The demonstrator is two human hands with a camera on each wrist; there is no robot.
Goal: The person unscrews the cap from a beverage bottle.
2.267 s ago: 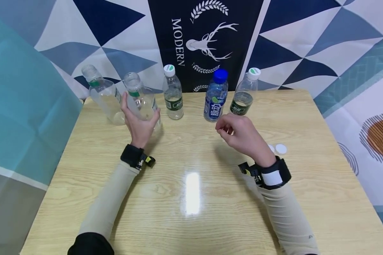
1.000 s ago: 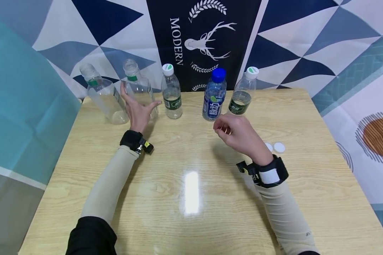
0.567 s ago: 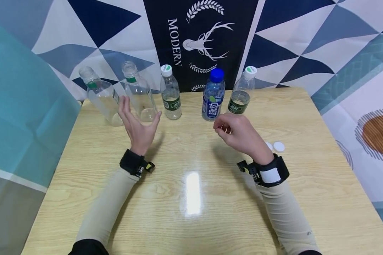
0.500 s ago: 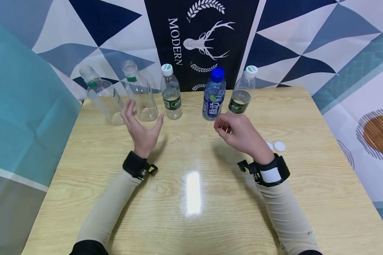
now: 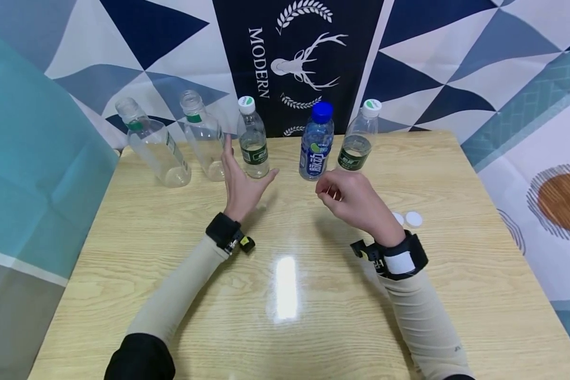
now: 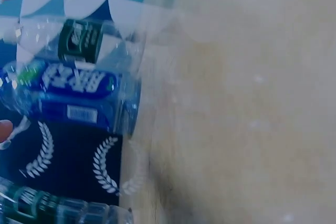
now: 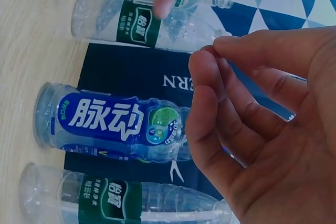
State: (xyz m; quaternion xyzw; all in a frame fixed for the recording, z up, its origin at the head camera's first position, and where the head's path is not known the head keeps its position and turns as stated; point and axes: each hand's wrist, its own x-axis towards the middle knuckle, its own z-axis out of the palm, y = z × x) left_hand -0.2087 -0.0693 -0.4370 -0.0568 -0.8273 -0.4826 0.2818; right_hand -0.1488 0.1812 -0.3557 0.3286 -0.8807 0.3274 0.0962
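Note:
My left hand reaches, fingers extended and thumb spread, just in front of a clear water bottle with a white cap and green label. To its left two clear bottles without caps stand at the back, one partly behind the fingers, the other farther left. My right hand hovers with loosely curled fingers and nothing visible in them. Behind it are a blue-capped drink bottle with a blue label and another white-capped water bottle, its base hidden by the hand.
Two white bottle caps lie on the wooden table beside the right wrist, one partly hidden. A patterned cloth hangs close behind the row of bottles. Both wrists wear black camera straps.
The left hand set the second capless bottle farther back, let it go, drew back, then moved right to the white-capped bottle beside it. The right hand has stayed almost still.

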